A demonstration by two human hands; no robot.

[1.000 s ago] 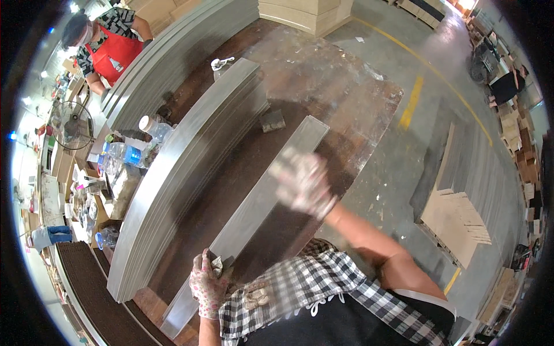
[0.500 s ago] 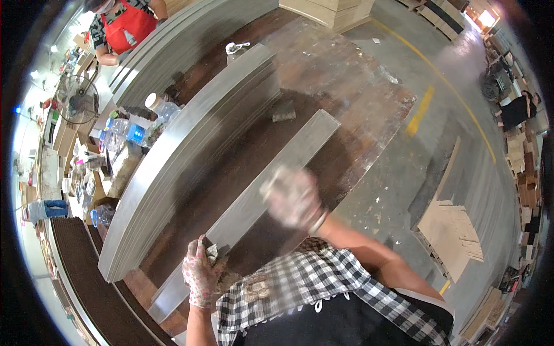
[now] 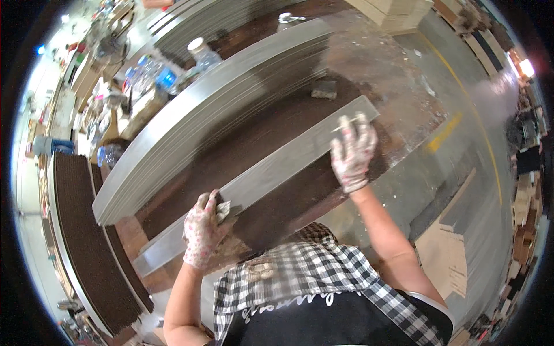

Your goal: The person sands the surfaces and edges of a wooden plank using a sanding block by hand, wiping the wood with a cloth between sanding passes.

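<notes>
**Long plank held across the bench, one hand at each end**

A dark, stained bench [image 3: 404,109] fills the middle of the view, with a concrete floor [image 3: 479,190] to its right. Along the far side of the bench a tall stack of grey planks [image 3: 219,115] is laid, running from about 8 o'clock up to 1 o'clock; the planks in it are too many and too thin to be counted.

One single plank [image 3: 277,170] is laid apart from the stack, flat on the bench just in front of the person. Its long axis is set from 8 o'clock to 2 o'clock, nearly parallel to the stack.

Two gloved hands are seen on it. The right hand [image 3: 352,151] is spread flat on the far end, near 2 o'clock, with fingers wide; a thin pale stick-like thing is glimpsed at its fingertips, and what it is cannot be told. The left hand [image 3: 202,230] is closed around a small pale pad [image 3: 224,209], pressed against the plank's near edge toward 8 o'clock. The left hand is the nearer to the body; the right arm is stretched out.

One small dark block [image 3: 324,89] is seen on the bench beyond the plank, well apart from both hands. At least one bottle [image 3: 203,53] stands past the stack at 11 o'clock, among clutter.
</notes>
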